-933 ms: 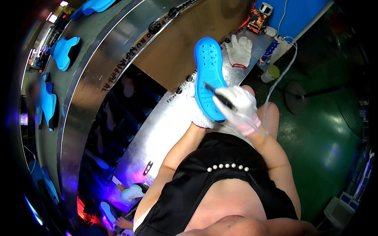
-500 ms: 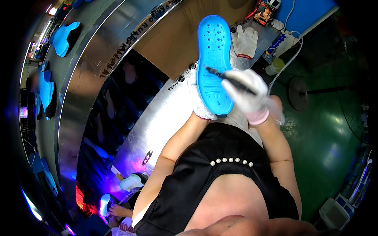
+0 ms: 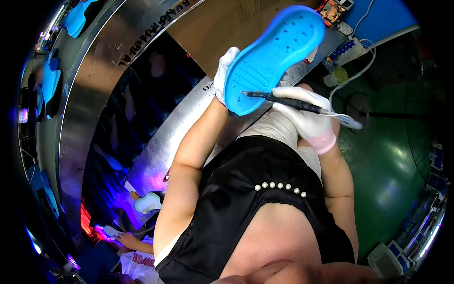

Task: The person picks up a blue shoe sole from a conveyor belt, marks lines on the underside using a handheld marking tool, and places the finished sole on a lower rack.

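Observation:
A bright blue shoe sole (image 3: 267, 61), with small holes at its wide end and ridges toward its narrow end, is held up and tilted in front of me. My white-gloved left hand (image 3: 224, 71) grips its left edge near the heel, the fingers partly hidden behind it. My right hand (image 3: 307, 111), in a white glove with a pink cuff, is closed around a black pen-shaped tool (image 3: 286, 101) with a pale cord at its rear. The tool's tip lies over the heel end; whether it touches cannot be told.
A metal bench (image 3: 165, 123) runs beneath my left arm, beside a dark bin (image 3: 137, 104) of soles. More blue soles lie on the conveyor (image 3: 75, 57) at left. A co-worker's hand (image 3: 125, 240) is at lower left. A yellowish cup (image 3: 336, 76) stands at upper right.
The sole has swung clockwise, its wide end now leaning right and hiding most of a glove on the bench. The tool tip has gone from mid-sole to the heel end.

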